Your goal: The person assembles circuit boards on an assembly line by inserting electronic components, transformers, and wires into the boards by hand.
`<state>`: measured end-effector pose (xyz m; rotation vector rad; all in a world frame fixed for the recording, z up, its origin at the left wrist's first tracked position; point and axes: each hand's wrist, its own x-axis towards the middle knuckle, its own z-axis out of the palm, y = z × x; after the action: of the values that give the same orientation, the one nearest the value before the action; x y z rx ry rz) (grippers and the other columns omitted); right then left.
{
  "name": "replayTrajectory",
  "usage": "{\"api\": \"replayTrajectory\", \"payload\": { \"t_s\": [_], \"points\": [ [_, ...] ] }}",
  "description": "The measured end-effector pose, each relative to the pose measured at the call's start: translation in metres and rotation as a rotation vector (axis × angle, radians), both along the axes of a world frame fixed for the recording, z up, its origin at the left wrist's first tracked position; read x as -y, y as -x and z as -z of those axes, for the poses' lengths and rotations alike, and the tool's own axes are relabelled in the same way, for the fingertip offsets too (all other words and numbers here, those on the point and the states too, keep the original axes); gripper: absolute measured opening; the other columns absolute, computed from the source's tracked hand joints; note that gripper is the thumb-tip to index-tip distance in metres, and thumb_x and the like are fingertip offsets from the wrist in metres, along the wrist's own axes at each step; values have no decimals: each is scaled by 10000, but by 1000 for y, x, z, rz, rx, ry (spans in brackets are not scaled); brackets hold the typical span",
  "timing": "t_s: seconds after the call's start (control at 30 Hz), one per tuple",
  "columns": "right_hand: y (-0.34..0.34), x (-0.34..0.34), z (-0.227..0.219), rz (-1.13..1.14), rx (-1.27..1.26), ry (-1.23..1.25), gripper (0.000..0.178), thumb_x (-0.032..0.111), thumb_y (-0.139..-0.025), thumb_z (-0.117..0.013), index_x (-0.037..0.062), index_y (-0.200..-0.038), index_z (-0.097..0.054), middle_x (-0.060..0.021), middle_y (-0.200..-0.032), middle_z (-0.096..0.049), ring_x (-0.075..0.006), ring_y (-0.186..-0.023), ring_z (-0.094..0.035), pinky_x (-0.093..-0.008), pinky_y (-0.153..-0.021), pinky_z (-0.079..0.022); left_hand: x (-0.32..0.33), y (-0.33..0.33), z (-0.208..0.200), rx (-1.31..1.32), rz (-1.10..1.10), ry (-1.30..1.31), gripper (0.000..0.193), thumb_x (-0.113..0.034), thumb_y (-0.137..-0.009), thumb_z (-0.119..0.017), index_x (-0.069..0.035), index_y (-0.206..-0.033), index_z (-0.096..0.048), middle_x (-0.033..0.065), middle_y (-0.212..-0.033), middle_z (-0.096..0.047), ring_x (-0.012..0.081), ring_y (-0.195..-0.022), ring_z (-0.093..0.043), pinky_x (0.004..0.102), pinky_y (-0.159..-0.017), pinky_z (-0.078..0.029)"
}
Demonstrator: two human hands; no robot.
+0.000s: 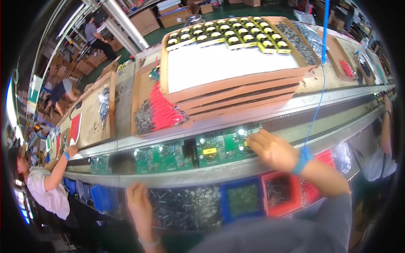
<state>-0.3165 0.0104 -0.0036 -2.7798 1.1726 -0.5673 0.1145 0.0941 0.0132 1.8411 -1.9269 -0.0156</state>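
A row of green circuit boards lies in the conveyor channel before me. My right hand, a blue band at its wrist, reaches over the rightmost board. Its bent fingers close on a small yellow-wrapped transformer at the board's right part, mostly hidden by the fingertips. Another yellow-wrapped transformer sits on this board, left of the hand. My left hand, slightly blurred, hovers by the left end of the bin of black and metal parts. Its fingers are loosely extended, and nothing shows in them.
Stacked cardboard trays hold black-and-yellow transformers beyond the channel. Red-sleeved leads lie left of them. Blue and red bins line the near side. A blue cord hangs at right. A co-worker works at left; another's arm reaches in at far right.
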Motion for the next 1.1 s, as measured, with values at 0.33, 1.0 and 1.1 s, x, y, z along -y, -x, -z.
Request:
{"api": "replayTrajectory", "payload": {
  "t_s": [0.33, 1.0, 1.1],
  "points": [
    [2, 5, -3, -5, 30, -11, 305, 26, -784, -594, -14, -1081, -647, -148, -1019, -671, -318, -963, -633, -405, -855, -550, 87, 24, -11, -138, 318, 129, 180, 31, -873, -670, 12, -1050, -693, 170, -1053, -655, 356, -986, -648, 411, -855, -526],
    [46, -72, -45, 347, 482, -100, 168, -39, -841, -717, -8, -1002, -682, -186, -981, -705, -371, -899, -696, -409, -778, -568, 277, 61, 4, -67, 354, 156, 240, 40, -877, -512, 52, -1112, -560, 279, -1142, -548, 481, -1061, -570, 514, -951, -484],
    [54, -86, -42, 384, 451, -128, 170, -31, -846, -715, -3, -1011, -685, -189, -962, -703, -366, -881, -696, -414, -760, -563, 302, 39, 17, 211, 408, 190, 282, -51, -897, -584, 72, -1149, -616, 333, -1184, -596, 506, -1134, -556, 509, -1011, -451]
  ]
}}
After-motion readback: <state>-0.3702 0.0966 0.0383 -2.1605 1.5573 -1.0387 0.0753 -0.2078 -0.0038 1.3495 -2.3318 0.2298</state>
